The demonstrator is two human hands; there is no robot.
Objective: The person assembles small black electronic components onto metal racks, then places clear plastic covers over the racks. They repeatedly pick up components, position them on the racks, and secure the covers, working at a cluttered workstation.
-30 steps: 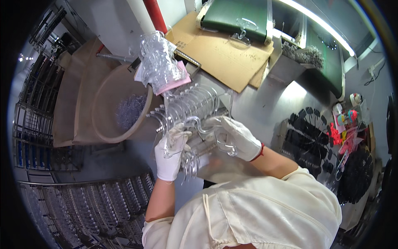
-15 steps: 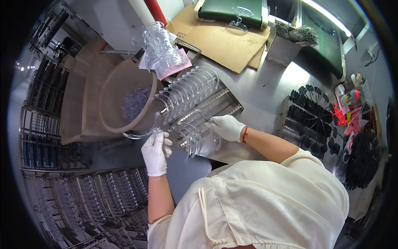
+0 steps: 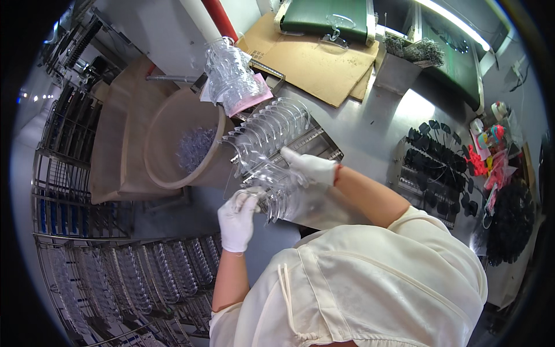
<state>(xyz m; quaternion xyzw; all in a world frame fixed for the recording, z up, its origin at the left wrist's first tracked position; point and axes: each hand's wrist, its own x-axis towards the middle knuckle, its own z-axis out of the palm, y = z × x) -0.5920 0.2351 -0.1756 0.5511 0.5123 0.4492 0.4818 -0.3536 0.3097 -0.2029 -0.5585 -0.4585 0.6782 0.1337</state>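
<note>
White gloves cover both my hands. At the near left corner of a metal rack [image 3: 324, 141], my left hand [image 3: 237, 220] is closed, its fingers pinching the end of a clear curved plastic lens piece [image 3: 263, 173]. Across the rack, my right hand [image 3: 312, 168] has its thumb and fingers apart, next to the clear pieces and perhaps brushing one. A row of clear curved lens pieces [image 3: 269, 127] stands upright along the rack's far side. More clear pieces [image 3: 278, 202] stand in its near row, partly blurred and overlapping.
Left of the rack is a large tan tub [image 3: 153, 147] with small clear bits inside. Behind it, clear pieces are heaped on a pink sheet [image 3: 248, 103]. Cardboard [image 3: 312, 63] lies farther back. Dark lenses on a rack [image 3: 433, 156] stand right. Loaded shelves [image 3: 133, 272] fill the lower left.
My left hand has moved right, bringing the clear lens piece from over the tub's side to the rack. My right hand's fingers have spread, and the view has shifted slightly.
</note>
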